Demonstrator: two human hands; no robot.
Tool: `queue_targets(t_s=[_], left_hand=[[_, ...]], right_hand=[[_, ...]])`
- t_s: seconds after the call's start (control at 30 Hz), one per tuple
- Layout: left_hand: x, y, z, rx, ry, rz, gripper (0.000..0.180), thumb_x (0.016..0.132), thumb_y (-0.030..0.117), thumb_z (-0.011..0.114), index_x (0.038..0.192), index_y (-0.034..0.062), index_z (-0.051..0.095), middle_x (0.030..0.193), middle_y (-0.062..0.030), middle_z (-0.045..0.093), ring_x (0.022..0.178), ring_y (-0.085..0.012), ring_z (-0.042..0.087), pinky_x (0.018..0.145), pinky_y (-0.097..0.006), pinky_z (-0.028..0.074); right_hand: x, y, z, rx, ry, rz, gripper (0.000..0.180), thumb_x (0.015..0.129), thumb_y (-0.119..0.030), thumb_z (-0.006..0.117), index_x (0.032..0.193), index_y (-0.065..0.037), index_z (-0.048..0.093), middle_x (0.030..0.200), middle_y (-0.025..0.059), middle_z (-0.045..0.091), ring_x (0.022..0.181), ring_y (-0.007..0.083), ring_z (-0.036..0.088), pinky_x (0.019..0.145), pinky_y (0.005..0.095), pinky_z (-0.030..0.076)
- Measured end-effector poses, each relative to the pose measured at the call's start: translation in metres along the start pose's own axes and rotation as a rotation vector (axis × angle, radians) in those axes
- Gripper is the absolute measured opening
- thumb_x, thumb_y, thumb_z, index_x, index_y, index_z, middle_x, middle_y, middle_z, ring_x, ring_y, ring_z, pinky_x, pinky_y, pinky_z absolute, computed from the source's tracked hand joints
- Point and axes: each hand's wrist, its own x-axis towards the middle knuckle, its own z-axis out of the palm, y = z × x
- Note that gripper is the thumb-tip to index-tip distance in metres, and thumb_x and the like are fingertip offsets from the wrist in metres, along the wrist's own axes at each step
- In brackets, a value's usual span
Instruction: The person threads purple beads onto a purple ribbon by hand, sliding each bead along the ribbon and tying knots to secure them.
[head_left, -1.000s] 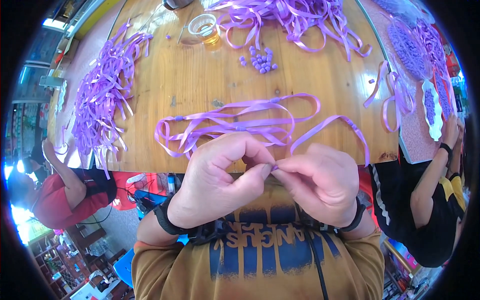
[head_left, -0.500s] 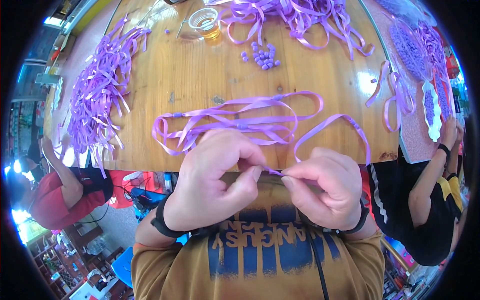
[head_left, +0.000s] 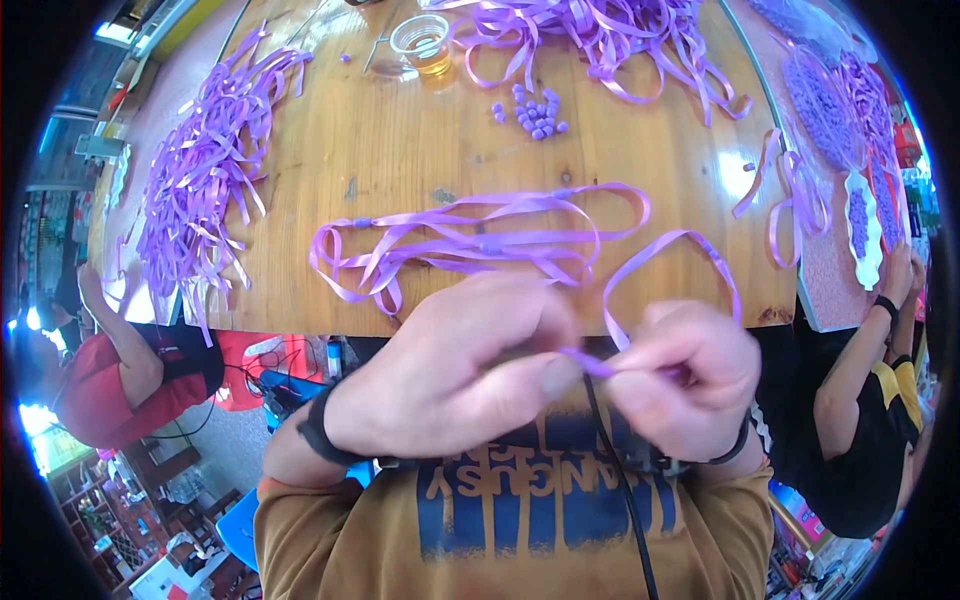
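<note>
Between my hands, just off the table's near edge, runs a short stretch of purple ribbon (head_left: 590, 364). My left hand (head_left: 465, 365) pinches one part of it between thumb and forefinger. My right hand (head_left: 690, 375) pinches the other part, and both hands are slightly blurred. From the right hand a ribbon loop (head_left: 668, 240) with a small purple bead on it rises onto the tabletop. In front of my hands lie several long, flattened purple ribbon loops (head_left: 480, 245), also carrying small beads. Whether a bead sits in my fingers I cannot tell.
A big heap of ribbons (head_left: 205, 180) hangs over the table's left side; another pile (head_left: 630, 40) lies at the far edge. Loose purple beads (head_left: 535, 112) and a plastic cup (head_left: 422, 45) of amber liquid stand nearby. Co-workers sit left (head_left: 125, 385) and right (head_left: 850, 430).
Both hands have shifted a little to the right with the ribbon between them. More purple ribbon shows between the fingertips. The loop by my right hand has moved slightly.
</note>
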Motion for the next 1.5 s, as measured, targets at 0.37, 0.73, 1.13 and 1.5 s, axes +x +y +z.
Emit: queue_targets(t_s=[0.37,0.73,1.13,1.5], left_hand=[[-0.007,-0.001,-0.009,-0.559,-0.343,-0.386,0.019,0.086,0.007,0.056,0.102,-0.0017,0.059,0.089,-0.0014,0.061,0.083,-0.0078,0.054,0.073,-0.021,0.043],[-0.105,-0.001,-0.063,-0.527,0.254,-0.683,0.013,0.082,0.009,0.06,0.086,-0.0032,0.061,0.076,-0.0019,0.058,0.066,-0.0057,0.05,0.059,-0.02,0.038],[-0.099,0.007,-0.075,-0.272,0.314,-0.613,0.012,0.078,0.009,0.062,0.077,-0.0032,0.061,0.072,-0.0081,0.059,0.065,-0.0141,0.055,0.058,-0.026,0.042],[-0.022,0.012,-0.021,-0.165,0.042,-0.205,0.006,0.079,0.005,0.063,0.082,0.0,0.061,0.068,-0.0029,0.056,0.06,-0.0092,0.052,0.053,-0.023,0.04]], right_hand=[[0.02,-0.014,-0.071,0.986,0.131,-0.21,0.014,0.093,-0.018,0.045,0.091,-0.004,0.047,0.063,-0.0025,0.028,0.048,0.0067,0.021,0.046,0.024,0.02],[0.002,-0.003,-0.136,0.973,0.315,-0.218,0.008,0.091,-0.009,0.047,0.086,-0.003,0.044,0.06,-0.0012,0.027,0.049,0.0073,0.023,0.046,0.0226,0.021],[0.0,0.01,-0.126,-1.253,0.836,-0.032,0.042,0.089,-0.012,0.052,0.127,0.001,0.042,0.122,0.0124,0.051,0.112,0.0186,0.047,0.096,0.0323,0.036],[0.018,0.01,0.018,-0.118,-0.278,-0.038,0.043,0.086,-0.013,0.054,0.124,0.003,0.042,0.099,0.0099,0.054,0.072,0.0129,0.05,0.067,0.0236,0.04]])
